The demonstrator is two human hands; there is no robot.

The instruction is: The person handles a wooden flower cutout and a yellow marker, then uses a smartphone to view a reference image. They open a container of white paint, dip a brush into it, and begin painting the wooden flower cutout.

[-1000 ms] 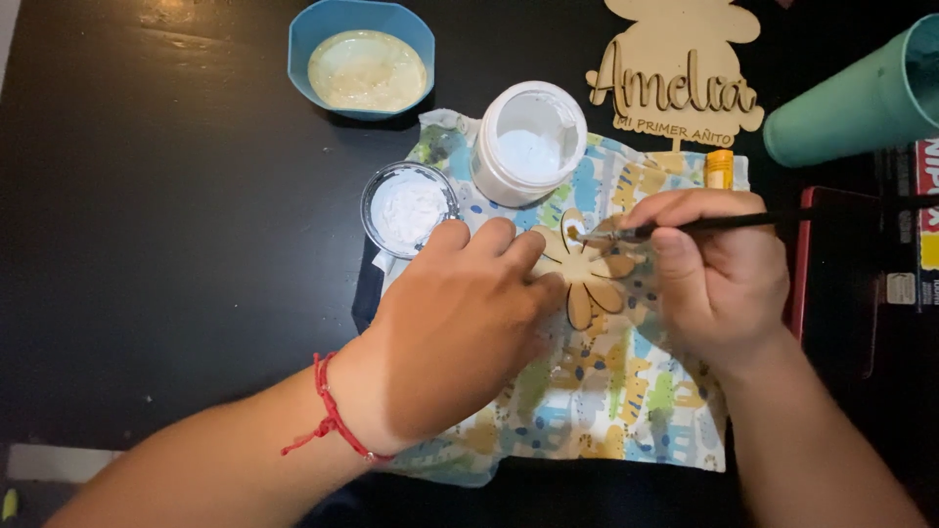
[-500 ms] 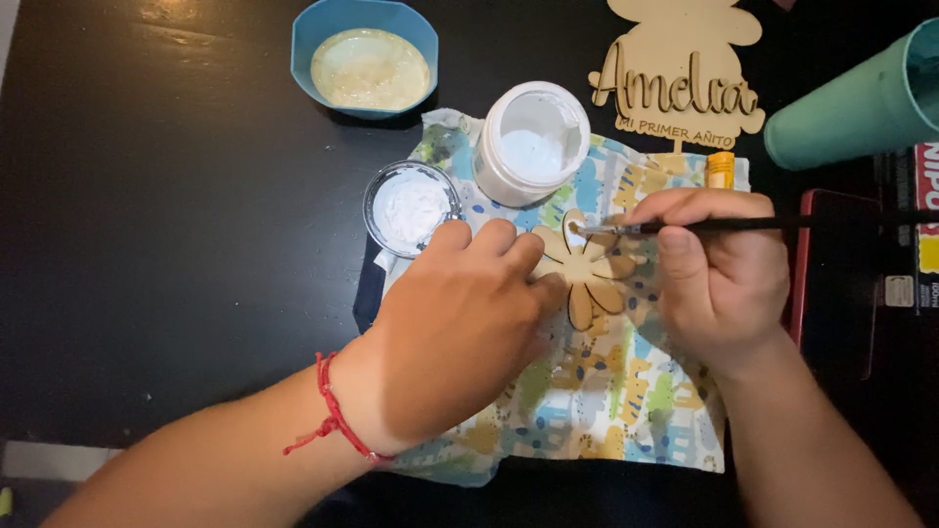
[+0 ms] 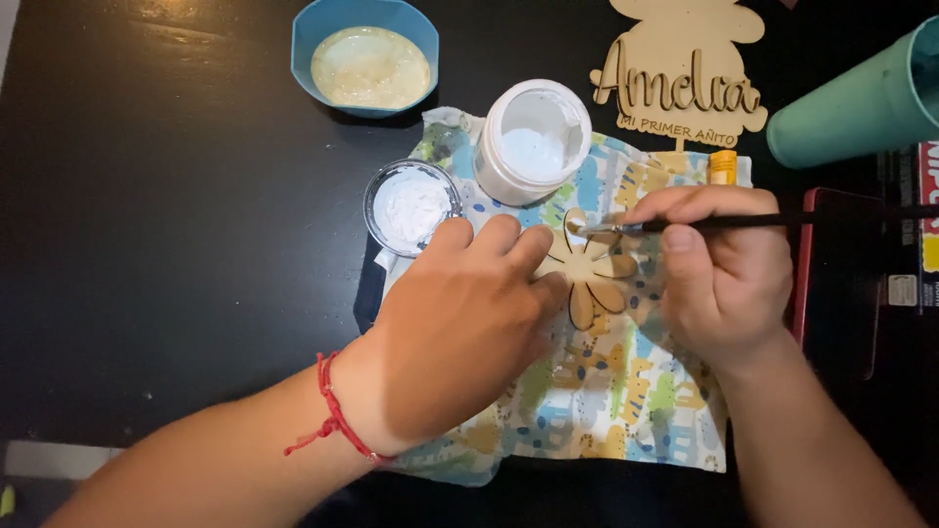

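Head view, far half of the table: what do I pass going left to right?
Blue bowl → small glass dish of white paint → white paint jar → wooden name sign → teal cup.

- Blue bowl [image 3: 364, 61], cream-coloured contents, stood at far edge of black worktop [image 3: 147, 244].
- Engraved wooden sign [image 3: 685, 83] lay beyond the patterned cloth [image 3: 626, 411].
- Teal cup [image 3: 861, 98] lay tilted at far right.
- Small yellow tube [image 3: 722, 166] stood just below the sign.
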